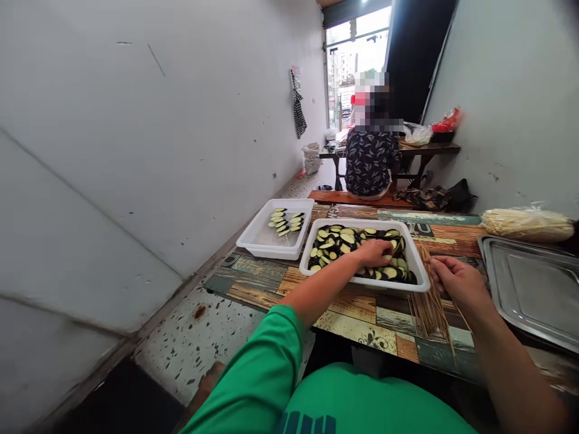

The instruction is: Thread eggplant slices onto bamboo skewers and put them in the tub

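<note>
My left hand (376, 253) reaches into a white plastic tray heaped with eggplant slices (337, 238). Its fingers are curled down around a slice near the tray's right side, and the fingertips are partly hidden. To the right of this tray, my right hand (459, 282) is closed in a pinch on a thin bamboo skewer (462, 317), part of which shows below the hand. Just beside it, a loose bundle of bamboo skewers (427, 313) lies on the table against the tray's right end. Skewered eggplant slices (283, 223) lie in a second white tray (253, 241) on the left.
A metal tray (534, 295) rests on the patterned wooden table (257, 268) at the right, with a bagged bundle of pale sticks (527, 224) behind it. Beyond an orange bench (332, 196), a person (368, 160) sits facing away at another table. A wall runs along the left.
</note>
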